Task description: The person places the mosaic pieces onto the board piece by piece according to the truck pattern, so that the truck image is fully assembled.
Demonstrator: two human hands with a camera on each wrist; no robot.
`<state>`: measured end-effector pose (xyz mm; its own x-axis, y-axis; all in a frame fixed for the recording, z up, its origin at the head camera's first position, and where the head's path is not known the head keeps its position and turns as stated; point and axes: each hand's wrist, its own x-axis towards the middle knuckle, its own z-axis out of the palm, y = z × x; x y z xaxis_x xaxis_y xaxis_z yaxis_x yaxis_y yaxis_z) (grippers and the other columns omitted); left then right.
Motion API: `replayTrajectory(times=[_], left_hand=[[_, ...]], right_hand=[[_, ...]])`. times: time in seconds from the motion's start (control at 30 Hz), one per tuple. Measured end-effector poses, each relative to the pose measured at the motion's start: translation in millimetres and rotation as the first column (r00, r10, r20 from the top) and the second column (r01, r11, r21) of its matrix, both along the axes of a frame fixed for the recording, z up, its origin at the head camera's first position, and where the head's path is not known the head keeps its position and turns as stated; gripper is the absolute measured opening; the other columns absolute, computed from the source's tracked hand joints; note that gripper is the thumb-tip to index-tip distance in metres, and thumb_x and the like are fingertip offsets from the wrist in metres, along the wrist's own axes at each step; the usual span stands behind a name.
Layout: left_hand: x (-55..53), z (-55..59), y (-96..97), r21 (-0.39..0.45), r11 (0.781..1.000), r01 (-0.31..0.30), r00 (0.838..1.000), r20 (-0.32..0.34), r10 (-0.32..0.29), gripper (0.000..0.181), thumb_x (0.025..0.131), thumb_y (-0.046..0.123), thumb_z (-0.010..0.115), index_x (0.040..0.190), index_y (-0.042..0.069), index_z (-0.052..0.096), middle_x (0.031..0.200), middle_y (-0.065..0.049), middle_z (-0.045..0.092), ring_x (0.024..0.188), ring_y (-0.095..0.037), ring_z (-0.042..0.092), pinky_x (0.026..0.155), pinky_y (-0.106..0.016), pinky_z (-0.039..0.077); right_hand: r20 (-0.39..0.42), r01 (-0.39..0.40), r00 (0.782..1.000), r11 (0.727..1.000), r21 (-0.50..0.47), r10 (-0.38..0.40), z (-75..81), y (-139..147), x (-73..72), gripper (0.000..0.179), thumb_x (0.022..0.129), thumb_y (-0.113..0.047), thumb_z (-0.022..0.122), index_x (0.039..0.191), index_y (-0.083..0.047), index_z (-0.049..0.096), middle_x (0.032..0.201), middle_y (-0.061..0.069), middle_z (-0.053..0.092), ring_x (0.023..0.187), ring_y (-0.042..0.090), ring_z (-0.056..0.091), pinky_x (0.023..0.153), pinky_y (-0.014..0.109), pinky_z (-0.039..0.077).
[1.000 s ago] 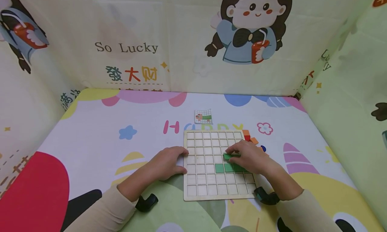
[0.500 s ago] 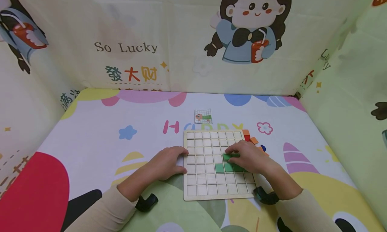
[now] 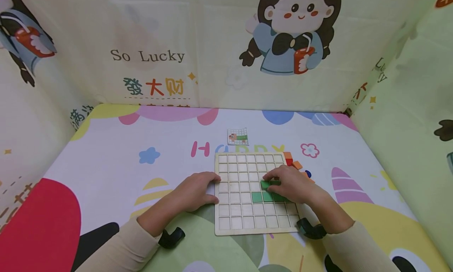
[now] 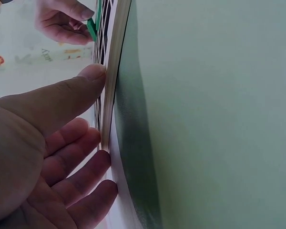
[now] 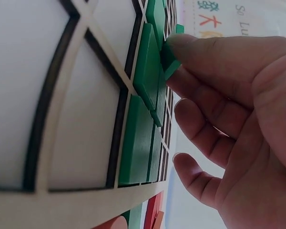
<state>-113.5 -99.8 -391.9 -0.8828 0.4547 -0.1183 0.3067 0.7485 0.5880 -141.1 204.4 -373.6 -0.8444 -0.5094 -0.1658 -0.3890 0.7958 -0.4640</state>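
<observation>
A square wooden grid board (image 3: 236, 233) lies flat on the table. My left hand (image 3: 194, 191) rests at its left edge; in the left wrist view the thumb (image 4: 66, 98) and fingertips touch the side of the board. My right hand (image 3: 293, 184) is over the board's right half and pinches a green square tile (image 5: 170, 59) between thumb and forefinger. That tile is tilted in the right wrist view. Other green tiles (image 3: 262, 197) sit in the cells in a row below and beside it, partly hidden by the hand.
Beyond the board lies a small picture card (image 3: 238, 137) with a green and orange pattern. Loose orange tiles (image 3: 297, 165), a red tile (image 3: 289, 161) and a dark blue round piece (image 3: 308, 173) lie off the board's right edge. A printed cloth covers the table.
Almost nothing differs. The right fingers have shifted very slightly left with the green tile between them; the left hand and board stay put.
</observation>
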Motion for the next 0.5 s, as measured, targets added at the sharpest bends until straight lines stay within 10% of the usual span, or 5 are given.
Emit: replayTrajectory(times=[0.5], left_hand=[[0.3,0.7,0.4,-0.008,1.000,-0.007,1.000,0.017,0.007,0.052,0.080,0.017,0.086,0.125,0.004,0.064,0.123,-0.006,0.064,0.118,-0.025,0.057,0.102,-0.041,0.045]], right_hand=[[-0.003,0.009,1.000,1.000,-0.017,-0.009,-2.0,-1.3,0.3,0.028,0.088,-0.019,0.077,0.113,-0.007,0.073,0.111,0.002,0.069,0.106,0.026,0.063,0.092,0.046,0.052]])
